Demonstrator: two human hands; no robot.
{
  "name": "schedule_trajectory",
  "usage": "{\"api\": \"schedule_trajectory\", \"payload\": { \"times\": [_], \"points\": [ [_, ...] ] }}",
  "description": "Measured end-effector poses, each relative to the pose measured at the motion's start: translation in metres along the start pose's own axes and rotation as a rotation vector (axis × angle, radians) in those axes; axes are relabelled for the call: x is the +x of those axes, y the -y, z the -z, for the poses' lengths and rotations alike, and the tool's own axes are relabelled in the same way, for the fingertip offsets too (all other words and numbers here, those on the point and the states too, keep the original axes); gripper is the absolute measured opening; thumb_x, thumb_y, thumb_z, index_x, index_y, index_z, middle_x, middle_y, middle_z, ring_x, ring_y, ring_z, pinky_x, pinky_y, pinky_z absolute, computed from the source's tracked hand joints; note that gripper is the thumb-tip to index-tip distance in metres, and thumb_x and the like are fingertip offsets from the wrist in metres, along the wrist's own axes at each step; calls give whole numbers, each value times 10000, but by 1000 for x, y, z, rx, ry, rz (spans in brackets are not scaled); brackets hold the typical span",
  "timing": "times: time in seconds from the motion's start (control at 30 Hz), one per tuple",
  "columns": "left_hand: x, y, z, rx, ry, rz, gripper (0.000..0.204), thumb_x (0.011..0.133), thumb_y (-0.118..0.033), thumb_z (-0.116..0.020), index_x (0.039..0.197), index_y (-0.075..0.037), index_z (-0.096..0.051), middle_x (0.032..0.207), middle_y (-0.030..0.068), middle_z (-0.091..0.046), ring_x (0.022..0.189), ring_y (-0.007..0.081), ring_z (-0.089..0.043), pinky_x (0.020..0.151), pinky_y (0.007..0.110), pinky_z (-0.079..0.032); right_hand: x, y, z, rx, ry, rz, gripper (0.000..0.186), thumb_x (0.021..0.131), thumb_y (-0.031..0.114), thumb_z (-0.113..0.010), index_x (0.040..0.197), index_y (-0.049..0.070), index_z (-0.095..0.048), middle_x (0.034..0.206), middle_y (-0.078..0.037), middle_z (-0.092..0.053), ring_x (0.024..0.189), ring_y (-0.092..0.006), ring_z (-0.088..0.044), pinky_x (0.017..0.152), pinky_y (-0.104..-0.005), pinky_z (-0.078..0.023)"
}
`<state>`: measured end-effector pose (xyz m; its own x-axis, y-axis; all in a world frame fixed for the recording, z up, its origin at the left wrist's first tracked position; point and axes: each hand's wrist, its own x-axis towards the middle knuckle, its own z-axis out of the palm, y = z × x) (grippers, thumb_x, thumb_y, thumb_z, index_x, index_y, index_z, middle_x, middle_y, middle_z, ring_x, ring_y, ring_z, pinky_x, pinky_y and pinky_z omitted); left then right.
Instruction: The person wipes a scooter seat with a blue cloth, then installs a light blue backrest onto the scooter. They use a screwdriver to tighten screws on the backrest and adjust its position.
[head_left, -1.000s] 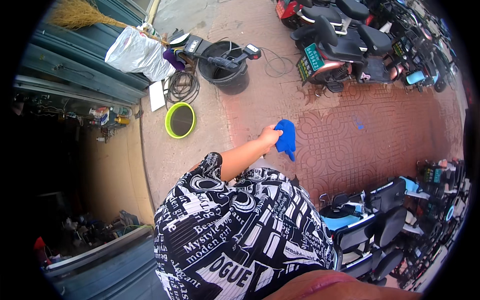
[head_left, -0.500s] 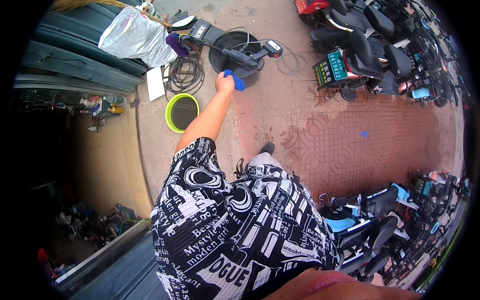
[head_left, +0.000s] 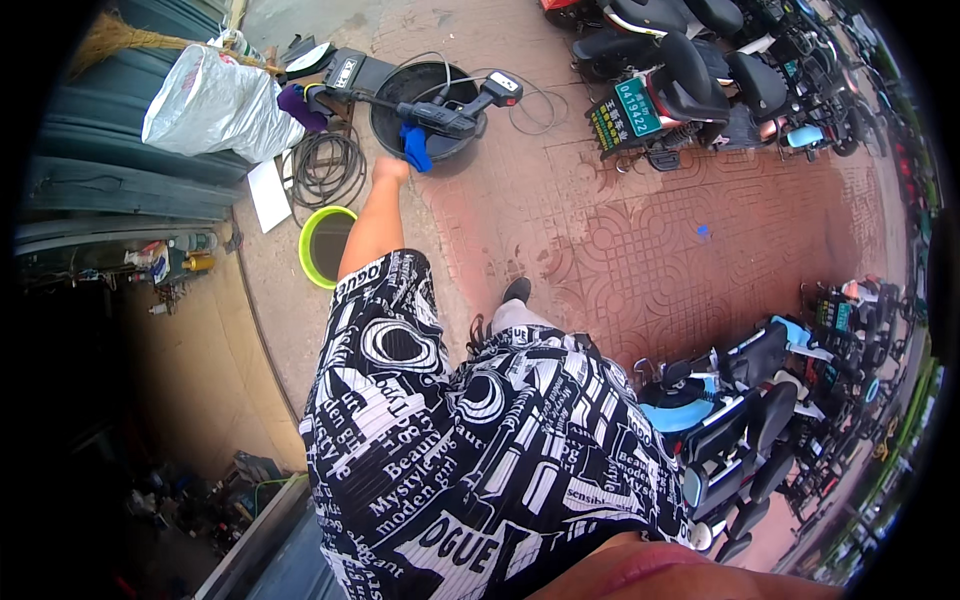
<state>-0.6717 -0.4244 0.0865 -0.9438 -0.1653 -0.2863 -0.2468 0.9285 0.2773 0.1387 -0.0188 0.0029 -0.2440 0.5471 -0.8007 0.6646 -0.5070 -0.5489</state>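
My left hand (head_left: 390, 171) is stretched forward on a bare forearm, beside the near rim of a large black bucket (head_left: 447, 150). A blue cloth (head_left: 416, 147) hangs at that rim just beyond my fingers; I cannot tell whether they still touch it. A black cordless tool (head_left: 452, 120) with a hose lies across the bucket's top. Below my hand, a lime-green tub (head_left: 328, 252) holds dark murky liquid. My right hand is out of view.
Parked scooters (head_left: 685, 90) line the upper right, more (head_left: 745, 420) the lower right. At left are a white sack (head_left: 195, 100), straw broom (head_left: 120, 40), coiled hose (head_left: 325, 170), white board (head_left: 268, 195) and an open doorway (head_left: 180, 350) with clutter. A patterned red pavement (head_left: 680, 260) lies between.
My left hand has swung forward from near my body to the bucket, and the blue cloth it held has moved onto the bucket's rim, seemingly out of my grip.
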Motion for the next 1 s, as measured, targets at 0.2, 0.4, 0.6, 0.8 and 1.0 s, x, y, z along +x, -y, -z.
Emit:
{"api": "schedule_trajectory", "payload": {
  "times": [0.2,0.4,0.6,0.8,1.0],
  "points": [
    [-93,110,-95,323,602,-60,343,864,-253,-494,911,18,-698,925,222,-672,808,336,-656,776,421,-525,-51,27,-63,-287,-111,-22,259,963,239,-538,1094,31,-619,842,-67,-670,672,-136,-620,566,-272,-480],
    [-167,165,-111,731,1153,-676,233,923,-152,-473,1017,-38,-653,834,142,-657,547,229,-615,460,385,-517,-86,55,-122,-127,-44,-113,212,952,208,-521,1099,82,-608,849,-37,-650,651,-125,-616,490,-256,-461],
    [-152,136,-83,-135,1118,-337,207,908,-171,-508,799,-44,-629,652,22,-575,591,170,-563,539,326,-460,-110,40,-160,9,-167,-169,304,908,300,-579,1074,58,-661,887,-51,-692,724,-137,-656,596,-288,-511],
    [-86,112,-114,-88,985,-205,264,929,-248,-561,745,-61,-596,601,14,-558,514,128,-508,484,311,-416,-156,31,-174,20,-321,-132,299,881,298,-592,1004,40,-678,796,-100,-691,661,-174,-655,643,-357,-523],
    [-240,-110,-36,-95,1078,-343,228,962,-302,-575,1015,-82,-606,543,-35,-430,399,66,-359,369,231,-278,-187,-63,-199,244,-360,-257,267,879,280,-588,951,37,-673,755,-93,-673,638,-170,-644,607,-353,-519]
  ]
}}
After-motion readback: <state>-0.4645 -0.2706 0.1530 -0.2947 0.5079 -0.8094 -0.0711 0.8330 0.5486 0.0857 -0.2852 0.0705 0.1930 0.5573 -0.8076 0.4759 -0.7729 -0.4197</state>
